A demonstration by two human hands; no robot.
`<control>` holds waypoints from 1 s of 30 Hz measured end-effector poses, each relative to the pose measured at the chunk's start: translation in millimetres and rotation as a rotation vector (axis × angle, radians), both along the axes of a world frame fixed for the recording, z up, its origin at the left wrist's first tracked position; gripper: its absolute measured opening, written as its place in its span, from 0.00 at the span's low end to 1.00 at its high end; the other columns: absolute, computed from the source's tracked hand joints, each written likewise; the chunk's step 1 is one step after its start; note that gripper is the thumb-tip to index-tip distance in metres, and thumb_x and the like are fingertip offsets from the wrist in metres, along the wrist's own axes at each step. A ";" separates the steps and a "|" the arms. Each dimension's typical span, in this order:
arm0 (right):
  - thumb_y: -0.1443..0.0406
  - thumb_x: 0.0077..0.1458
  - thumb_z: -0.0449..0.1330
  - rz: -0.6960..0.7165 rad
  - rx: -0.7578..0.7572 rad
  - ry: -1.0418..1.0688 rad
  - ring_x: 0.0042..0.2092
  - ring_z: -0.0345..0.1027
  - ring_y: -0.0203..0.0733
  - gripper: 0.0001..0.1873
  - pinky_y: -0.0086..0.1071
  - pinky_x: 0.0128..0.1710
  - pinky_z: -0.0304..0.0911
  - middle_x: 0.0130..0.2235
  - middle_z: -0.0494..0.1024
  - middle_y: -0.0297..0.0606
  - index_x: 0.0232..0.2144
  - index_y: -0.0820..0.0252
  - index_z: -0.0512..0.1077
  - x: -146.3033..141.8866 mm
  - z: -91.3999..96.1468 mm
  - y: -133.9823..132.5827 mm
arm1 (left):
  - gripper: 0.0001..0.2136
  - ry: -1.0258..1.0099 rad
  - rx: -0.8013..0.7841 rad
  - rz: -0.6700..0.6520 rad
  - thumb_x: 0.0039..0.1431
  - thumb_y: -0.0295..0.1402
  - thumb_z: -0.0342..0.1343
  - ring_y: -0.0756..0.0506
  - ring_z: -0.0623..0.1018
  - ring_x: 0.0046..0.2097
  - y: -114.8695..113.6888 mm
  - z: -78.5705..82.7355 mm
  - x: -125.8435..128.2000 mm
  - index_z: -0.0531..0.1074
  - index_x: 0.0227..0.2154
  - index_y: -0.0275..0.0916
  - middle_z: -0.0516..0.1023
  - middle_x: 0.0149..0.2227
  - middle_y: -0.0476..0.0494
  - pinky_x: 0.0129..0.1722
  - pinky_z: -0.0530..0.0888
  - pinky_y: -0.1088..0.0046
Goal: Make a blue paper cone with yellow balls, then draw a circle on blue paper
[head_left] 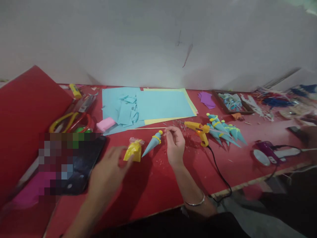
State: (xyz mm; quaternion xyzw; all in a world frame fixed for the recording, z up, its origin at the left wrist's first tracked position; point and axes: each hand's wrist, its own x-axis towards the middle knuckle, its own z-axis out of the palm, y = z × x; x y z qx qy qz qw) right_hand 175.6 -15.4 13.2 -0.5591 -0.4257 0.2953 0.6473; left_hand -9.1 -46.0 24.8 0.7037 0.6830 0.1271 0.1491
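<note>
My right hand (175,145) is closed in a pinch at the right end of a thin pale stick (146,128). My left hand (107,170) is slightly blurred, thumb and fingers apart, at the near left side of a small plastic bag of yellow pieces (133,151). Between the hands a light-blue paper cone (152,145) lies on the red table, its tip towards me, with a yellow beaded band and a yellow ball at its wide end. A yellow glue gun (198,128) with a lit orange light rests right of my right hand.
Several similar blue cones (224,130) lie behind the glue gun, whose black cord (220,172) runs to the table's front edge. Blue sheets (164,104) lie at the back. Scissors (63,122), a dark phone-like slab (86,165) and a scrap tray (223,107) flank them.
</note>
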 end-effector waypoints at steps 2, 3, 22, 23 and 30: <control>0.63 0.52 0.51 0.025 -0.006 -0.003 0.32 0.66 0.35 0.06 0.31 0.33 0.64 0.32 0.71 0.37 0.30 0.59 0.65 -1.6 0.4 -0.4 | 0.19 0.147 0.175 0.093 0.54 0.46 0.47 0.36 0.72 0.43 7.4 -1.0 -31.7 0.64 0.46 0.41 0.69 0.45 0.36 0.36 0.69 0.60; 0.63 0.52 0.51 0.036 -0.008 -0.002 0.33 0.67 0.36 0.06 0.31 0.33 0.65 0.32 0.71 0.37 0.31 0.59 0.65 -2.2 0.3 -0.8 | 0.21 0.213 0.277 0.123 0.51 0.45 0.50 0.31 0.69 0.49 11.3 -4.5 -46.9 0.63 0.47 0.40 0.67 0.48 0.33 0.42 0.68 0.55; 0.65 0.48 0.59 0.269 -0.003 0.247 0.32 0.73 0.36 0.04 0.34 0.36 0.69 0.31 0.77 0.35 0.30 0.58 0.69 -11.8 1.0 -5.3 | 0.15 -0.422 0.107 -0.154 0.54 0.42 0.49 0.42 0.72 0.45 28.7 10.9 3.9 0.65 0.42 0.40 0.73 0.43 0.42 0.46 0.69 0.61; 0.65 0.48 0.59 0.286 -0.002 0.240 0.32 0.72 0.36 0.04 0.34 0.36 0.69 0.31 0.77 0.35 0.30 0.58 0.69 -12.1 0.7 -6.4 | 0.15 -0.516 0.063 -0.176 0.54 0.42 0.49 0.44 0.73 0.43 29.8 13.9 13.8 0.65 0.42 0.40 0.73 0.42 0.43 0.44 0.70 0.63; 0.66 0.48 0.58 0.403 0.117 -0.033 0.34 0.68 0.37 0.03 0.33 0.36 0.66 0.30 0.73 0.35 0.29 0.57 0.71 -10.5 -1.5 -12.4 | 0.11 -0.570 -0.040 -0.348 0.58 0.41 0.44 0.52 0.66 0.25 29.0 13.8 44.1 0.61 0.26 0.39 0.66 0.23 0.53 0.26 0.62 0.75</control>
